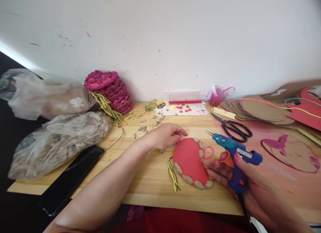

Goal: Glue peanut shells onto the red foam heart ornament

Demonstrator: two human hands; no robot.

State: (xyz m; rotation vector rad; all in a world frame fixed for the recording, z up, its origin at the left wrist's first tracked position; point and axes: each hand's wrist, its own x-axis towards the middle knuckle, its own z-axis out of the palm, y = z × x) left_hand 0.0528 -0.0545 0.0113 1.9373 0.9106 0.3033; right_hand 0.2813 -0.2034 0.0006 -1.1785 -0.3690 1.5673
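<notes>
A red disc [189, 157] lies on the wooden table, with brown seed pods [187, 179] along much of its rim. A pink loop [208, 152] sticks out on its right side, and a yellow-green tassel [173, 176] on its left. My left hand [164, 136] is at the disc's upper left edge, palm down, fingers loosely bent and apart, with nothing visible in them. My right hand [247, 184] is wrapped around a blue glue gun [235, 156], whose metal nozzle points up and left. Some right fingertips reach the disc's right edge.
Loose pods [150, 126] lie behind my left arm. Plastic bags [62, 142] and a black phone [72, 179] are at left, near stacked magenta discs [112, 92]. Scissors [234, 127], cardboard discs [263, 109] and a paint-marked oval [291, 152] lie right; paper stars [184, 108] sit at the back.
</notes>
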